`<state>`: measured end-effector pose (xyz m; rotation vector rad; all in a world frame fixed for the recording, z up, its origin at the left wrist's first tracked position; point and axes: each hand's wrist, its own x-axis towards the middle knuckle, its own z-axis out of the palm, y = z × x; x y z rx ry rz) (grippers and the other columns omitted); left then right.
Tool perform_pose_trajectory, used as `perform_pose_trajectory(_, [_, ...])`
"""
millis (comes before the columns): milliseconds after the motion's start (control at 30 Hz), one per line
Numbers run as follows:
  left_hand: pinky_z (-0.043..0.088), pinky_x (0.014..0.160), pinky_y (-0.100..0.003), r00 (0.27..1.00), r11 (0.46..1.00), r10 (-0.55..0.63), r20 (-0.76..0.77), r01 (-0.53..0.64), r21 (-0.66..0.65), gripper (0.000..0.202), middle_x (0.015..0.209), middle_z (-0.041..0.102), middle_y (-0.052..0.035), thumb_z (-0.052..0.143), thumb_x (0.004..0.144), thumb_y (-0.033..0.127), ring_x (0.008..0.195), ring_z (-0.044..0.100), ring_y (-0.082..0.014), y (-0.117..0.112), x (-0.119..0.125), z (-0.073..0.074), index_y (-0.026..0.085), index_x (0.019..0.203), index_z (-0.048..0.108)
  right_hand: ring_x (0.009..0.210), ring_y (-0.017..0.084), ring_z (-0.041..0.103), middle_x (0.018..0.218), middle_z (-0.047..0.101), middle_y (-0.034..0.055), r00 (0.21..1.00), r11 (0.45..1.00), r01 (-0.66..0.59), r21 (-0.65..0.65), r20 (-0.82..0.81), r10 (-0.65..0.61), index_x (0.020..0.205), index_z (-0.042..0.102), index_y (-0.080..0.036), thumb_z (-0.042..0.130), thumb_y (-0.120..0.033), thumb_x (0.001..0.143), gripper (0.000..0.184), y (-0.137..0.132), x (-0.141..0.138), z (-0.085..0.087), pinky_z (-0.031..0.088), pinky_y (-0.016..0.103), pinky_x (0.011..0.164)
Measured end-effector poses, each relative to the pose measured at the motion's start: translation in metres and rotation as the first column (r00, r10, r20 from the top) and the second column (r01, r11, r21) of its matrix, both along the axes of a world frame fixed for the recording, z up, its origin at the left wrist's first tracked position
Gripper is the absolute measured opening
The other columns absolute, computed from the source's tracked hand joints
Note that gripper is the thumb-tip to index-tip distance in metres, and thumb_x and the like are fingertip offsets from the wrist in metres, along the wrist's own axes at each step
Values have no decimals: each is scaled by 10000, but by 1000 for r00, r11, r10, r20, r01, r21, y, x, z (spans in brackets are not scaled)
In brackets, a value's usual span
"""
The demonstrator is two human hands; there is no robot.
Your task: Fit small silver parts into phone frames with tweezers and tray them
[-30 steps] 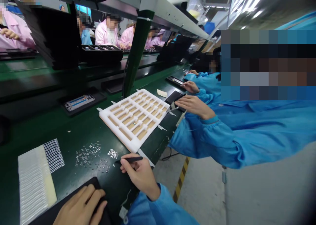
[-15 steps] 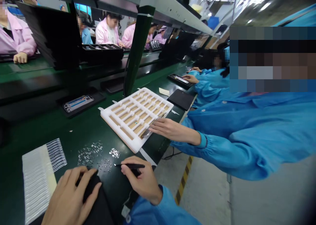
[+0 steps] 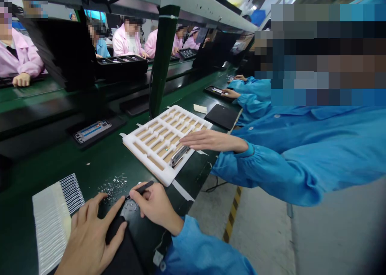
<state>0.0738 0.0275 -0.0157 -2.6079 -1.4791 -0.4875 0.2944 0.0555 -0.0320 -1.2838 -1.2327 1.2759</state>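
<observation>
My right hand (image 3: pixel 153 202) is shut on slim black tweezers (image 3: pixel 141 188), their tip reaching down among small silver parts (image 3: pixel 114 186) scattered on the green mat. My left hand (image 3: pixel 90 239) lies just left of it, gripping the corner of a black flat pad (image 3: pixel 123 253) between thumb and fingers. A ribbed white film sheet (image 3: pixel 51 222) sits beyond my left fingers. Another person's hand (image 3: pixel 211 140) reaches over a white foam tray (image 3: pixel 132 144), near a silver metal piece (image 3: pixel 179 156) lying on it.
A phone in a black holder (image 3: pixel 92 131) lies on the green bench beyond the tray. A black tablet-like panel (image 3: pixel 221 116) sits to the right. A dark green post (image 3: pixel 163 62) rises behind the tray. People in pink and blue work further along.
My right hand has moved left, bringing the tweezers in among the silver parts. The other person's hand has moved up the tray, leaving the silver piece lying on it.
</observation>
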Motion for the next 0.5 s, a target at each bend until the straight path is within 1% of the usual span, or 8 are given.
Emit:
perform_pose_trajectory(100, [557,906,-581,1000,1000,-18,-16,18,9,455,1398,576,-174,595,992,478,1217,576,-411,2,1,2,361,1414,717,347,106,562,596,667,-11,1000,1000,3,-2,12,-3,873,781,-163,743,-456,942,303,2,-1,3,398,183,348])
perform_pose_trajectory(233, [568,884,-572,999,999,-32,-39,33,27,466,1397,576,-181,597,992,453,1216,577,-411,4,1,2,351,1434,704,347,107,553,574,659,-9,1000,999,31,8,-4,-31,841,775,-162,752,-464,931,315,0,-1,5,386,184,340])
perform_pose_trajectory(367, [572,884,-577,998,999,-47,-38,48,22,467,1387,579,-182,597,996,436,1212,586,-404,4,2,2,336,1441,697,354,121,551,498,611,-25,986,988,155,-1,-54,-155,899,791,-150,803,-541,907,391,-12,8,0,392,195,350])
perform_pose_trajectory(500, [580,886,-573,999,999,-47,-5,48,26,489,1380,601,-172,588,998,451,1211,609,-403,8,2,0,358,1470,670,390,119,564,591,668,8,956,961,276,26,-109,-272,963,813,-143,824,-621,888,483,-30,26,-8,440,207,359])
